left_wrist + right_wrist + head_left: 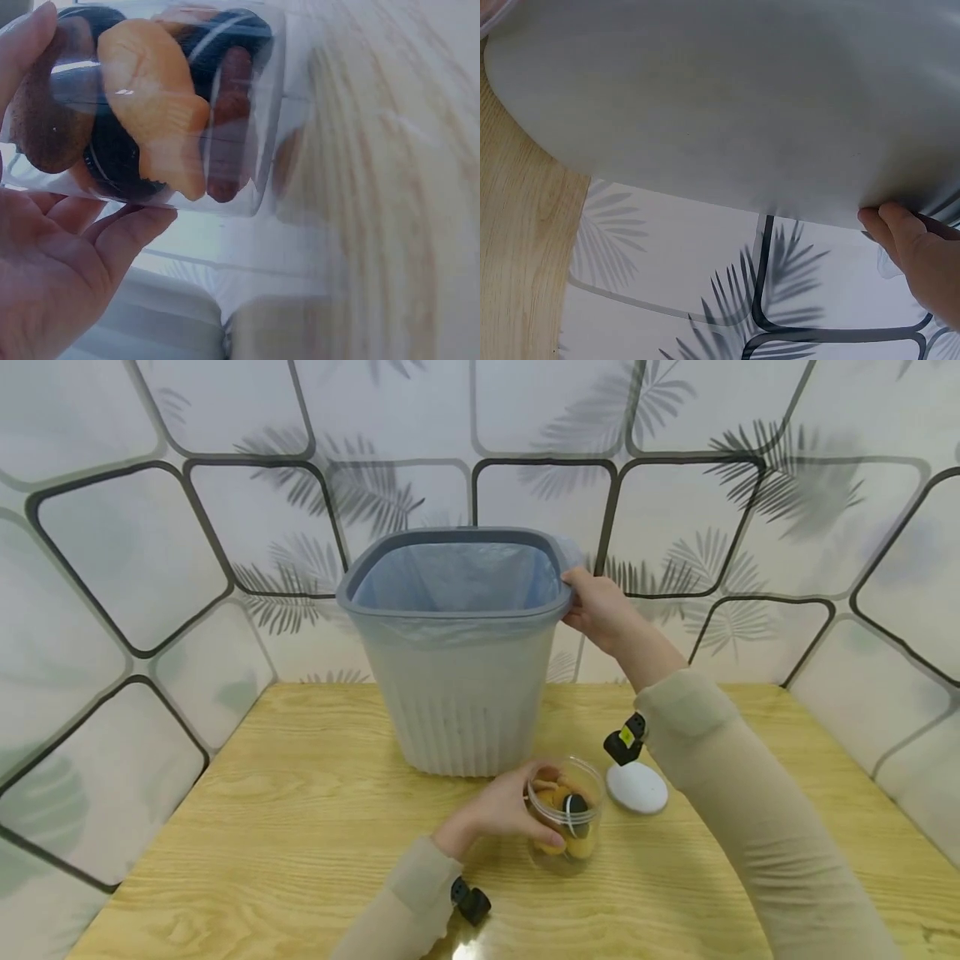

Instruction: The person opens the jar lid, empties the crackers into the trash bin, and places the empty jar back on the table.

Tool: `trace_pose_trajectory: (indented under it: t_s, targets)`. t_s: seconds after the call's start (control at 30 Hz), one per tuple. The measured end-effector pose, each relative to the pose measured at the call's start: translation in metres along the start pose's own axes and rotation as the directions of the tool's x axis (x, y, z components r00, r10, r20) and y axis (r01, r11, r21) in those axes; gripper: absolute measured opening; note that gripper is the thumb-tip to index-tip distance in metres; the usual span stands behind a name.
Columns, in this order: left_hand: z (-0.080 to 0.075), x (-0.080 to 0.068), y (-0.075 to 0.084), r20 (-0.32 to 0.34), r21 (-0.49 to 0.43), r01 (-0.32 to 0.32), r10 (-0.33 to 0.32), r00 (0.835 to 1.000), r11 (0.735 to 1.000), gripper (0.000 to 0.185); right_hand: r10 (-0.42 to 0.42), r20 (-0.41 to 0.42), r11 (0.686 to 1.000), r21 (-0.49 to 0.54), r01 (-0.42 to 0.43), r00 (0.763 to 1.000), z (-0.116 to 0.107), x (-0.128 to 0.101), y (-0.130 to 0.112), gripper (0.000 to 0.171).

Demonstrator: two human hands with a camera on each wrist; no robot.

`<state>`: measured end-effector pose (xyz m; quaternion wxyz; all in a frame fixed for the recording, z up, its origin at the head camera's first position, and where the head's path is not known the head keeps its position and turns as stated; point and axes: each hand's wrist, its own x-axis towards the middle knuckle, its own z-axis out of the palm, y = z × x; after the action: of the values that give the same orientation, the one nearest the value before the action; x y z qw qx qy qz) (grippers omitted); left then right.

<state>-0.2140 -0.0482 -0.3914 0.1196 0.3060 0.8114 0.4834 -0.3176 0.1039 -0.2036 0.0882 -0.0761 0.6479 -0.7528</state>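
My left hand [504, 808] grips a clear round jar [592, 783] from its left side, thumb in front and fingers behind. Through its wall in the left wrist view show an orange fish-shaped piece [154, 97], dark pieces with white stripes and brown oblong ones. At the back, my right hand [600, 607] grips the right edge of a trash bin [457, 693], thumb over the grey rim. Seen from the right wrist, those fingers [896, 225] lie at the bin's outer wall. A translucent bag [465, 568] lines the bin, which is tilted slightly.
A white round lid [637, 787] lies on the wood-grain table [300, 827], right of the jar. Behind the table stands a pale wall [405, 410] with leaf prints and dark outlines, with more of it at both sides. A small black camera sits on each wrist.
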Motion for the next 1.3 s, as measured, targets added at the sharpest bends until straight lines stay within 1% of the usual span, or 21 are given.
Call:
trace_pose_trajectory:
  t_s: [0.1, 0.17, 0.3, 0.4, 0.53, 0.77, 0.83, 1.07, 1.2, 1.3]
  targets:
    - [-0.003, -0.004, 0.002, -0.052, 0.014, 0.009, -0.008, 0.999, 1.0, 0.083, -0.006, -0.004, 1.0, -0.014, 0.006, 1.0, 0.0, 0.0, 0.001, 0.027]
    - [-0.007, -0.007, 0.004, -0.072, 0.009, 0.014, -0.013, 0.997, 1.0, 0.084, -0.004, -0.001, 1.0, -0.022, 0.004, 1.0, -0.001, 0.0, 0.001, 0.027]
    - [-0.016, -0.017, 0.005, -0.096, -0.015, 0.026, -0.027, 0.995, 1.0, 0.087, 0.003, 0.022, 0.998, -0.057, -0.002, 1.0, -0.003, 0.001, 0.002, 0.03]
    - [-0.024, -0.024, 0.005, -0.12, -0.037, 0.013, -0.017, 0.993, 0.999, 0.085, 0.0, 0.023, 0.997, -0.072, 0.002, 1.0, -0.002, 0.001, 0.002, 0.028]
    - [-0.035, -0.032, 0.005, -0.16, -0.056, -0.004, -0.005, 0.987, 0.998, 0.083, -0.007, 0.017, 0.998, -0.065, 0.008, 1.0, -0.002, 0.0, 0.0, 0.025]
    - [-0.048, -0.048, 0.003, -0.213, -0.073, 0.0, -0.016, 0.977, 0.997, 0.082, 0.01, 0.016, 0.998, -0.07, -0.009, 1.0, -0.004, 0.001, 0.0, 0.032]
    - [-0.052, -0.054, 0.003, -0.224, -0.079, 0.003, -0.021, 0.974, 0.997, 0.082, 0.01, 0.013, 0.998, -0.066, -0.01, 1.0, -0.004, 0.001, 0.0, 0.031]
    - [-0.065, -0.074, -0.001, -0.243, -0.108, 0.038, -0.063, 0.968, 0.993, 0.083, 0.003, 0.01, 0.998, -0.066, -0.003, 1.0, -0.003, 0.002, 0.001, 0.026]
    - [-0.071, -0.084, -0.002, -0.272, -0.099, 0.05, -0.076, 0.959, 0.994, 0.084, -0.001, 0.008, 0.998, -0.064, 0.002, 1.0, -0.002, 0.002, 0.0, 0.027]
    - [-0.074, -0.091, -0.002, -0.295, -0.08, 0.075, -0.095, 0.951, 0.994, 0.085, -0.004, 0.008, 0.998, -0.063, 0.004, 1.0, -0.002, 0.002, 0.0, 0.025]
